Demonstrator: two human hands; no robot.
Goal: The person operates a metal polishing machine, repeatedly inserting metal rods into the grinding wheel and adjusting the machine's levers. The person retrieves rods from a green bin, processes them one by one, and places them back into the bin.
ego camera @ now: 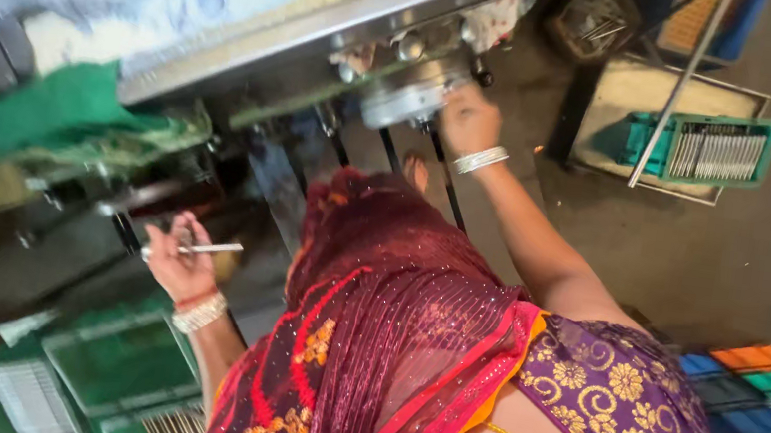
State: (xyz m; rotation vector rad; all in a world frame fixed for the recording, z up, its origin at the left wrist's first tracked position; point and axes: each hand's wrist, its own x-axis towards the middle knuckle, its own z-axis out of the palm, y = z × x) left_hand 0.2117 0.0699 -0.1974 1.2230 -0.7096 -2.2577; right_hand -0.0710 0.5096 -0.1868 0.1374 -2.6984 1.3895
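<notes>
— Draped closest under your view is your maroon and red sari, with the purple flowered sleeve beside it. What does your left hand have?

— Your left hand is closed round a thin pale metal rod, fingers curled together, the rod poking out sideways from your fingertips. Bangles sit on that wrist.

— And around that hand?

— Just below it lie green trays, and one at the lower edge holds a row of similar thin rods. Above and to the side, a green cloth hangs off the machine's edge.

— My right hand?

— Your right hand reaches out with the arm straight, up against the round metal part under the machine's steel bed. I cannot tell whether its fingers are gripping anything; they're turned away from you.

— Farther out?

— Beyond that hand, on the floor, a green tray of metal pins rests on a pale board, with a long rod leaning across it. Blue, green and orange crates stand by your right shoulder.
</notes>
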